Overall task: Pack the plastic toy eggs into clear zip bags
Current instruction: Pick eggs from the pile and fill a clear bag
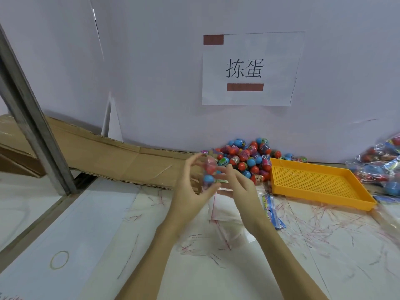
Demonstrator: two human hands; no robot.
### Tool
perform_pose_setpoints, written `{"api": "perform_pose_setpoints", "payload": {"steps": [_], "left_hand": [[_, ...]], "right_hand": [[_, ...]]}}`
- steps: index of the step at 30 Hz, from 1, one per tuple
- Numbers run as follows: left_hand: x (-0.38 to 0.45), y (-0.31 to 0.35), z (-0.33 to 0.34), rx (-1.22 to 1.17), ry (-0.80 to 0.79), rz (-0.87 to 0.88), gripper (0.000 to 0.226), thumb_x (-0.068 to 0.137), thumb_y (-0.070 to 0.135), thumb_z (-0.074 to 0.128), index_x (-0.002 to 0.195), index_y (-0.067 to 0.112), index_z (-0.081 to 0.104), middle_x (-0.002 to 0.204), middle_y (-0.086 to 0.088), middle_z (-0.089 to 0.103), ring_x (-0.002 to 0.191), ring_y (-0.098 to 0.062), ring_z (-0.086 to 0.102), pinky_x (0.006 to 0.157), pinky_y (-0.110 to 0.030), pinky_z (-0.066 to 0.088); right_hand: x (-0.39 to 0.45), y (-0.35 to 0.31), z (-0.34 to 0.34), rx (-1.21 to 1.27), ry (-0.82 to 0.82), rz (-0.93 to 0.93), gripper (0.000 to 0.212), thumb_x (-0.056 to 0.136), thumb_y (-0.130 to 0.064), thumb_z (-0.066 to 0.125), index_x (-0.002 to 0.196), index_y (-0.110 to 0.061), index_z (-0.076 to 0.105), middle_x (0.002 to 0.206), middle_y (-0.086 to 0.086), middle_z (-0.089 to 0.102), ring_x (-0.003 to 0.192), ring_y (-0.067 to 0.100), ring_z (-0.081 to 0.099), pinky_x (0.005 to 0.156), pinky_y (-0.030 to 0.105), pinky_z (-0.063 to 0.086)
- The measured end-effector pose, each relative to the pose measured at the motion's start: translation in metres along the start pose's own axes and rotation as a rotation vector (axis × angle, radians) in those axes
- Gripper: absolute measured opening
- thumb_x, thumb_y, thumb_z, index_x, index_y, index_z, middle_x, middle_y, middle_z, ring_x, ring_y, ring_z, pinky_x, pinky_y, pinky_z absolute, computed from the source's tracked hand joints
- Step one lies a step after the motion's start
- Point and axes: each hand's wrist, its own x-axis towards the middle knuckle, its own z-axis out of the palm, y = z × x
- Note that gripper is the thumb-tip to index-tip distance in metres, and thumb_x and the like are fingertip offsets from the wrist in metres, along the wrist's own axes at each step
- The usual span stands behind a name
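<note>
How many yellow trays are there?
1. The yellow tray sits on the table to the right of the hands, beside the pile of toy eggs. Nothing suggests another is hidden.

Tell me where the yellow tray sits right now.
In the head view the yellow perforated tray sits on the table's right side, just right of the loose pile of toy eggs and left of the filled bags.

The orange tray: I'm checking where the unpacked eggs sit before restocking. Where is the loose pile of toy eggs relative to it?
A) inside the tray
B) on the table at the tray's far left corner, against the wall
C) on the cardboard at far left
B: the loose pile of toy eggs lies on the table against the wall, beside the far left corner of the orange tray, whose mesh floor holds no eggs.
</note>
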Motion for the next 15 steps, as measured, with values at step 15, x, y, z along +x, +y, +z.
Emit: {"api": "perform_pose_setpoints", "payload": {"steps": [15], "left_hand": [[0.008, -0.004, 0.002, -0.319, 0.073, -0.429, 0.045, 0.085, 0.061, 0.068, 0.095, 0.018, 0.076, 0.074, -0.001, 0.067, 0.062, -0.008, 0.059, 0.055, -0.021, 0.048]], "right_hand": [[0.003, -0.004, -0.021, 0.045, -0.142, 0.187, 0.022, 0.102, -0.030, 0.059, 0.101, -0.035, 0.080, 0.103, -0.006, 0.078, 0.098, 0.015, 0.074, 0.084, 0.029, 0.060]]}}
